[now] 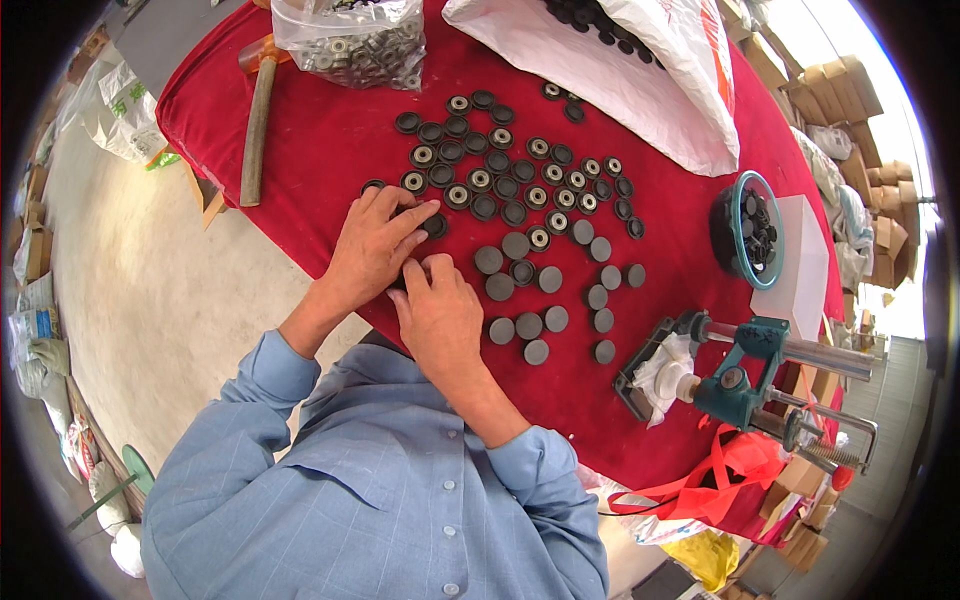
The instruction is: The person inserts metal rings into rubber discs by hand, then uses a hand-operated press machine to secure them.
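Observation:
My left hand (375, 245) and my right hand (437, 312) meet near the front edge of a table with a red cloth (320, 150). Both press together on a small dark round part (400, 278) that is mostly hidden between the fingers. My left fingertips also touch a black disc (435, 226). Several black round parts with metal centres (500, 160) lie in rows just beyond the hands. Several plain grey discs (530, 325) lie to the right of my right hand.
A clear bag of metal rings (355, 40) and a wooden-handled hammer (256, 125) lie at the far left. A white sack (640, 80) lies at the back, a dark bowl of parts (748, 230) and a green hand press (745, 375) at the right.

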Demonstrator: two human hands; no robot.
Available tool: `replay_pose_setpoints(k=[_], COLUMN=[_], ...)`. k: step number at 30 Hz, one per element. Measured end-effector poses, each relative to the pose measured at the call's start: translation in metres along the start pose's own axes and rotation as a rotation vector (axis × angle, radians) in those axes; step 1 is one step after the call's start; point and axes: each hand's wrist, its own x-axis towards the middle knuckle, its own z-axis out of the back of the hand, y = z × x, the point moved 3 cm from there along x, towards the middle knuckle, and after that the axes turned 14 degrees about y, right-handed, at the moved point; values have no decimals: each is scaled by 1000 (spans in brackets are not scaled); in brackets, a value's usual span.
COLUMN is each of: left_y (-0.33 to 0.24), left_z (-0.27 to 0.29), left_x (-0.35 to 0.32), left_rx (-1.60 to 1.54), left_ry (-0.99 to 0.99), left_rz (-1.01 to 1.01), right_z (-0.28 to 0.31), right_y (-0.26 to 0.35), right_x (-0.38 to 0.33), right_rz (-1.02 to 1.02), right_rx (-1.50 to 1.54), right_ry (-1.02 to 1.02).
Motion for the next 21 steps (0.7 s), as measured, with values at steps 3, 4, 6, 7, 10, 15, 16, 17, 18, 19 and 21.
replay_pose_setpoints(k=[3,4,6,7,10,15,16,17,18,19,21], left_y=[2,2,1,1,-4,-7,-8,-9,-10,-10,-12], left_z=[0,0,0,1,5,-1,-2,-1,0,-1,0], left_x=[1,1,4,3,4,5,5,6,6,6,7], left_rx=[-37,-37,-83,-81,-144,-293,-293,-322,-350,-348,-347], left_ry=[41,40,37,34,-5,76,74,43,13,13,-55], left_rz=[-24,-24,-56,-49,-64,12,13,19,28,30,16], right_z=[4,7,19,30,78,120,119,116,115,113,108], right_y=[-3,-6,-16,-20,-60,-120,-126,-131,-132,-132,-136], right_x=[-3,-4,-8,-8,-10,-2,1,4,6,8,12], right_rz=[4,-9,45,104,-40,-160,-134,-132,-82,-32,-22], right_rx=[131,213,284,360,318,103,75,75,-24,-122,-203], right_ry=[-8,14,-11,-30,-226,-406,-418,-417,-426,-435,-400])
